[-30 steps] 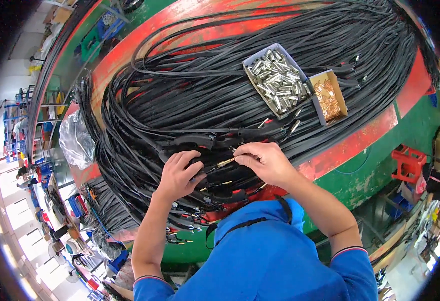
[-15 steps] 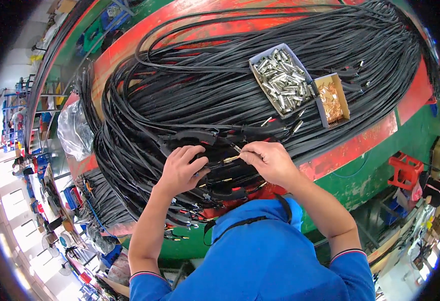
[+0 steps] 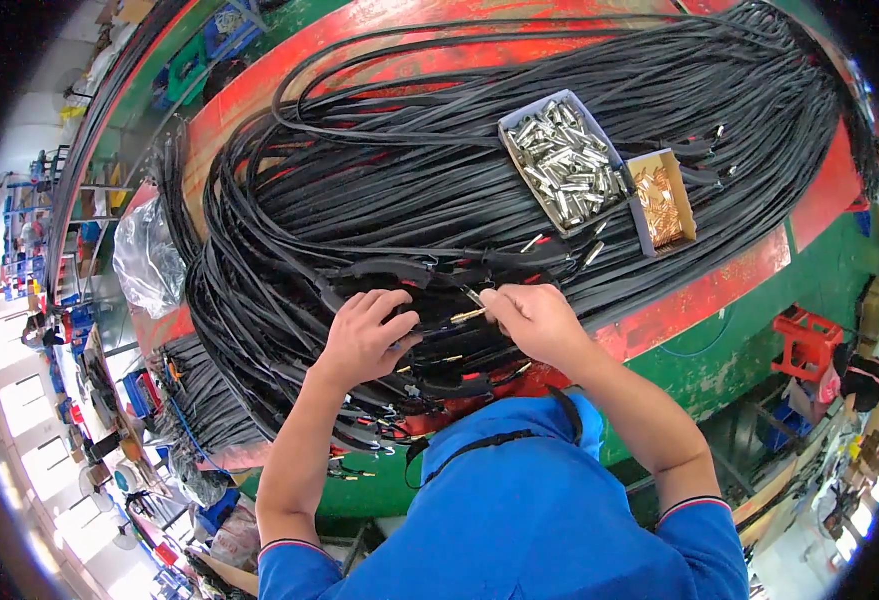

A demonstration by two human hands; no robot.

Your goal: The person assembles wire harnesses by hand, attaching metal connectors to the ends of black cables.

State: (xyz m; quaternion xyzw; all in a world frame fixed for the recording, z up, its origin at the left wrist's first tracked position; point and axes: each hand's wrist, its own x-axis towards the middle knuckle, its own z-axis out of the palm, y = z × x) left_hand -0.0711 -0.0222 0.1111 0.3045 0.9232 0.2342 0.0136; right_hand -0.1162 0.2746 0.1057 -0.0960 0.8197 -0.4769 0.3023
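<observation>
Two bare hands are held palm-down over one mass of black cables [image 3: 379, 190], too many to be counted, heaped on one red tabletop [image 3: 699, 298]. Farthest left, one clear plastic bag [image 3: 144, 262] is seen beside the heap. Next, the left hand [image 3: 367, 338] is held with its fingers bent and its wrist raised, the forearm brought up steeply; whether anything is gripped cannot be told. Between the hands, one slim gold-coloured connector [image 3: 467, 315] is pointed leftward, its right end pinched by thumb and forefinger of the right hand [image 3: 537, 322], whose forearm is slanted inward from a bent elbow. Beyond, two open boxes are set side by side on the cables: one larger box [image 3: 597, 128] filled with silver sleeves [image 3: 559, 160], one smaller box [image 3: 642, 228] with copper-coloured pieces [image 3: 659, 203]. Rightmost, one red stool [image 3: 807, 340] is seen.
</observation>
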